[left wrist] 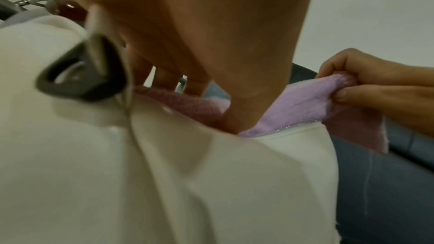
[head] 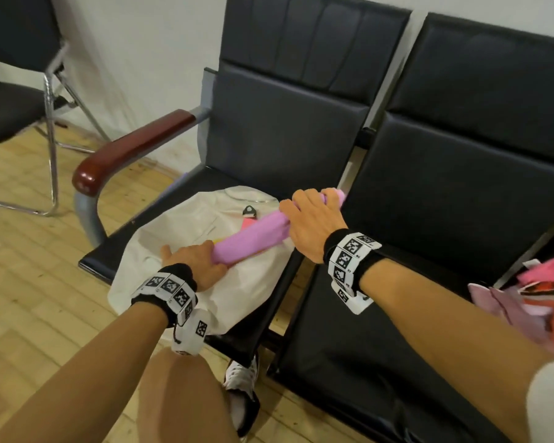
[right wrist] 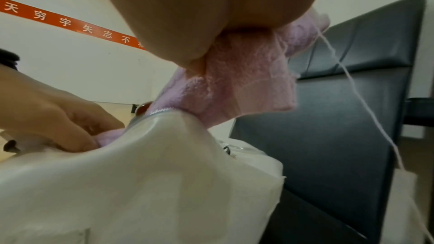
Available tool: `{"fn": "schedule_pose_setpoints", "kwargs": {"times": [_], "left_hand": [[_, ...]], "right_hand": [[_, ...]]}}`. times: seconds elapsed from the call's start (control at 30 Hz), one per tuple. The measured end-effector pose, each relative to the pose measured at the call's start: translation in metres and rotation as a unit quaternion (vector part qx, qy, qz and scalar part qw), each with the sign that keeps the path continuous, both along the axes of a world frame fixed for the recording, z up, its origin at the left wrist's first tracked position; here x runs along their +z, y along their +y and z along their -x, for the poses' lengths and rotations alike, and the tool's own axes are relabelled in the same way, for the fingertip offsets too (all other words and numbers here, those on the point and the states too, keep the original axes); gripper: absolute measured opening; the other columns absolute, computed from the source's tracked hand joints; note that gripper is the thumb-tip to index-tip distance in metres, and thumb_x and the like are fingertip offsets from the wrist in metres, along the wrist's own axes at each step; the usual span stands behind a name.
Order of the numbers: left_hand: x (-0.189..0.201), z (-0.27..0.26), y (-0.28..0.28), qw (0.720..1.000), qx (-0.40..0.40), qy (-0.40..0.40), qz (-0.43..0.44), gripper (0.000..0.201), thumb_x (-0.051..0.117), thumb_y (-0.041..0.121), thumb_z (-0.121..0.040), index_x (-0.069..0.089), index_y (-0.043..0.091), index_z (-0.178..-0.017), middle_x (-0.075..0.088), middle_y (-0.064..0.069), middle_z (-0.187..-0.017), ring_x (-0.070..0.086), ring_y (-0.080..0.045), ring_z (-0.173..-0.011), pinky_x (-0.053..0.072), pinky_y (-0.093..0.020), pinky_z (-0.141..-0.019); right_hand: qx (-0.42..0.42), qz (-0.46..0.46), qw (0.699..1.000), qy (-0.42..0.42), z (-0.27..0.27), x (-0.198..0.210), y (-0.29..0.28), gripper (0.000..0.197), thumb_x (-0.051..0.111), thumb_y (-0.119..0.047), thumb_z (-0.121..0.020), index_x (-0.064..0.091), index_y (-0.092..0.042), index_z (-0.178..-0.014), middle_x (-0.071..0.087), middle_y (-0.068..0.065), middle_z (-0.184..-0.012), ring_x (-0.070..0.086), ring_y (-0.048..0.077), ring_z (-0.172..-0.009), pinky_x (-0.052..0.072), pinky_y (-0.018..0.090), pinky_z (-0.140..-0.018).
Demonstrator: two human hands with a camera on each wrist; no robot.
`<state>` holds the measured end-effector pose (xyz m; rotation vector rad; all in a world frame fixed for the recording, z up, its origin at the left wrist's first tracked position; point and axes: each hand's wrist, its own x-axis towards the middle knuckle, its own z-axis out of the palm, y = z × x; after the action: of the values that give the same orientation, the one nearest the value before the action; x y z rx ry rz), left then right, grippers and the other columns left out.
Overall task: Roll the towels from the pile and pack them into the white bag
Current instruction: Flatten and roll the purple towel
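- The left hand point(head: 191, 260) is reaching forward over the white bag point(head: 247, 282), its fingers curling round the lower end of a rolled lilac towel point(head: 253, 236) at the bag's mouth.
- The right hand point(head: 314, 225) is gripping the upper end of the same roll, knuckles up, its wrist raised above the seat.
- Both forearms are stretching out from the lower edge of the head view, each wrist wearing a black band with checkered markers.
- The towel is lying as a long roll, its long axis running from lower left to upper right, the low end pointing into the bag and the high end toward the gap between the two black chairs point(head: 461, 187).
- The bag is sitting on the left chair's seat, beside the brown armrest point(head: 131, 148).
- The left wrist view is showing the bag's zipper edge point(left wrist: 288, 127) with the towel passing over it, and the left fingers point(left wrist: 164, 79) dipping inside, which the head view is hiding.
- The right wrist view is showing a loose flap of the towel point(right wrist: 246, 88) hanging below the palm and a thin white thread point(right wrist: 366, 103) trailing from it; a red banner point(right wrist: 70, 23) is running along the wall.
- A pile of pink and red towels point(head: 541, 298) is lying at the right edge of the head view, well apart from the bag.
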<state>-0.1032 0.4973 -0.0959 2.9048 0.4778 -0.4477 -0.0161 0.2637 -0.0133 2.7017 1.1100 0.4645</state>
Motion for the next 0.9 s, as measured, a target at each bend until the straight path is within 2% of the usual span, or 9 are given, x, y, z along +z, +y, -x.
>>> {"fn": "schedule_pose_setpoints", "kwargs": {"times": [0.07, 0.13, 0.27, 0.47, 0.57, 0.67, 0.73, 0.8, 0.9], "left_hand": [[-0.008, 0.007, 0.012, 0.999, 0.011, 0.029, 0.025, 0.059, 0.034, 0.072, -0.085, 0.048, 0.028, -0.121, 0.066, 0.001, -0.114, 0.058, -0.027, -0.115, 0.013, -0.062, -0.113], [-0.013, 0.015, 0.02, 0.999, 0.008, 0.034, 0.034, 0.068, 0.027, 0.08, -0.083, 0.048, 0.03, -0.124, 0.067, 0.001, -0.116, 0.058, -0.026, -0.116, 0.015, -0.059, -0.114], [-0.015, 0.027, 0.028, 0.999, 0.012, 0.018, 0.029, 0.073, 0.02, 0.087, -0.077, 0.053, 0.035, -0.116, 0.067, 0.005, -0.11, 0.058, -0.023, -0.111, 0.024, -0.05, -0.106], [-0.013, 0.043, 0.035, 0.998, 0.022, 0.035, 0.043, 0.071, 0.017, 0.089, -0.076, 0.055, 0.04, -0.112, 0.065, 0.012, -0.101, 0.055, -0.016, -0.096, 0.028, -0.045, -0.098], [-0.01, 0.048, 0.033, 0.998, 0.018, 0.042, 0.035, 0.068, 0.019, 0.087, -0.078, 0.055, 0.039, -0.108, 0.065, 0.012, -0.099, 0.055, -0.014, -0.093, 0.027, -0.044, -0.091], [-0.007, 0.049, 0.03, 0.999, 0.009, 0.05, 0.013, 0.061, 0.025, 0.082, -0.08, 0.054, 0.04, -0.113, 0.065, 0.011, -0.104, 0.056, -0.017, -0.097, 0.025, -0.045, -0.093], [-0.007, 0.049, 0.027, 0.999, -0.004, 0.042, -0.003, 0.056, 0.029, 0.079, -0.082, 0.053, 0.041, -0.114, 0.065, 0.009, -0.104, 0.057, -0.019, -0.098, 0.023, -0.046, -0.095], [-0.007, 0.046, 0.024, 0.999, -0.015, 0.031, -0.015, 0.056, 0.03, 0.078, -0.08, 0.053, 0.04, -0.114, 0.067, 0.008, -0.105, 0.057, -0.02, -0.099, 0.022, -0.045, -0.092], [-0.007, 0.041, 0.019, 0.999, -0.024, 0.024, -0.024, 0.061, 0.027, 0.079, -0.08, 0.051, 0.039, -0.119, 0.066, 0.007, -0.113, 0.057, -0.02, -0.102, 0.022, -0.044, -0.089]], "right_hand": [[0.009, 0.018, 1.0, 0.02, 0.002, -0.01, 0.022, 0.045, 0.028, -0.024, -0.078, 0.053, -0.021, -0.115, 0.051, 0.005, -0.107, 0.048, 0.029, -0.098, 0.027, 0.049, -0.095], [0.027, 0.035, 0.998, 0.035, 0.005, -0.019, 0.042, 0.04, 0.041, -0.019, -0.082, 0.053, -0.021, -0.121, 0.052, 0.005, -0.114, 0.048, 0.03, -0.107, 0.026, 0.051, -0.1], [0.069, 0.062, 0.991, 0.094, 0.007, -0.032, 0.076, 0.047, 0.054, -0.013, -0.084, 0.049, -0.023, -0.13, 0.047, 0.005, -0.128, 0.041, 0.029, -0.123, 0.019, 0.051, -0.108], [0.131, 0.06, 0.98, 0.139, 0.021, -0.056, 0.121, 0.036, 0.054, -0.013, -0.087, 0.053, -0.022, -0.122, 0.051, 0.003, -0.126, 0.043, 0.026, -0.124, 0.013, 0.049, -0.116], [0.157, 0.051, 0.968, 0.191, 0.031, -0.074, 0.132, 0.024, 0.049, -0.011, -0.09, 0.059, -0.018, -0.112, 0.058, 0.005, -0.116, 0.047, 0.028, -0.118, 0.017, 0.044, -0.111], [0.099, 0.065, 0.967, 0.227, 0.034, -0.086, 0.124, 0.02, 0.045, -0.012, -0.09, 0.055, -0.024, -0.103, 0.061, 0.004, -0.111, 0.052, 0.027, -0.111, 0.027, 0.041, -0.1], [0.056, 0.094, 0.968, 0.225, 0.028, -0.09, 0.115, 0.027, 0.046, -0.015, -0.089, 0.055, -0.028, -0.11, 0.063, 0.002, -0.11, 0.056, 0.029, -0.109, 0.033, 0.043, -0.095], [0.006, 0.15, 0.966, 0.21, 0.02, -0.09, 0.099, 0.029, 0.05, -0.026, -0.086, 0.058, -0.031, -0.114, 0.064, -0.001, -0.11, 0.057, 0.028, -0.111, 0.035, 0.045, -0.095], [-0.056, 0.22, 0.942, 0.248, 0.01, -0.089, 0.069, 0.036, 0.05, -0.037, -0.092, 0.063, -0.018, -0.119, 0.06, 0.009, -0.125, 0.049, 0.033, -0.123, 0.032, 0.045, -0.105]]}}
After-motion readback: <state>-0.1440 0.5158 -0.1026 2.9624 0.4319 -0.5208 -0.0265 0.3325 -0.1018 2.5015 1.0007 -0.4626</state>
